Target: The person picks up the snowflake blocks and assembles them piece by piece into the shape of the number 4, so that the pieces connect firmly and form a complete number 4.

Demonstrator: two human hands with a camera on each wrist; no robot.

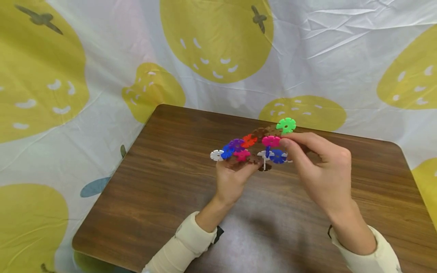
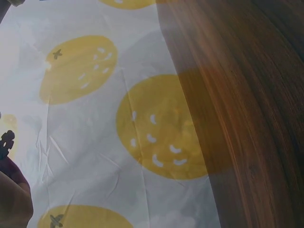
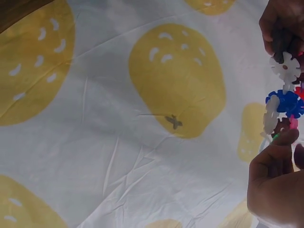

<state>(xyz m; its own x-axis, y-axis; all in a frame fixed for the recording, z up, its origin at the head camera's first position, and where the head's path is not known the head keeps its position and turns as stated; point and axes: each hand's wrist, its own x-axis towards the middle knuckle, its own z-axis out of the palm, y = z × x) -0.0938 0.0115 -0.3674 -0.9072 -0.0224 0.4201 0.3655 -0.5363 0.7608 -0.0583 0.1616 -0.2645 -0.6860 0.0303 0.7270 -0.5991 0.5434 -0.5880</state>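
Both hands hold a linked cluster of notched plastic snowflake discs above the table. My left hand (image 1: 230,184) grips the cluster from below, at its left and middle part. There a white disc (image 1: 216,155), a purple disc (image 1: 236,145) and a red disc (image 1: 249,140) show. My right hand (image 1: 324,174) pinches the right end with thumb and forefinger, by a pink disc (image 1: 271,141). A green disc (image 1: 286,125) stands at the top, just above those fingertips. Below the pink one hangs a blue disc (image 1: 278,156), clearer in the right wrist view. Fingers hide some joints.
A brown wood-grain table (image 1: 153,189) with rounded corners lies beneath the hands. A white curtain (image 1: 112,57) printed with yellow fruit hangs behind the table and along its left side.
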